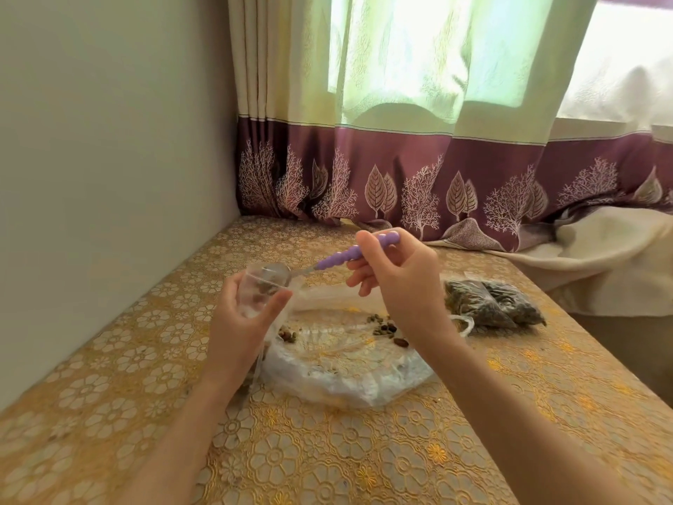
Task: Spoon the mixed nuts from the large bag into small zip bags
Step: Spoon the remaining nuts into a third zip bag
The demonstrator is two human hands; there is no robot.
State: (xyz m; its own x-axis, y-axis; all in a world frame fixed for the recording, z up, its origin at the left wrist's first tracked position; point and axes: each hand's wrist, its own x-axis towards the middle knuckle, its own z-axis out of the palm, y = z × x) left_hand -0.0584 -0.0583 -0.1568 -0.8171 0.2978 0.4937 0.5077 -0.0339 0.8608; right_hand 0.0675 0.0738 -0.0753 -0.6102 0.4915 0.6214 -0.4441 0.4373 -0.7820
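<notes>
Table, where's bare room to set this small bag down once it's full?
Free: the table strip between the wall and the left hand, and the near edge below the large bag. Crowded: right of that bag, where filled bags lie.

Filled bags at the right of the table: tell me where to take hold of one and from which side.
Take the nearer filled bag by its flat upper end, reaching from above on the right. It lies flat on the table, bulging with nuts, so only the edge pinches cleanly.
</notes>
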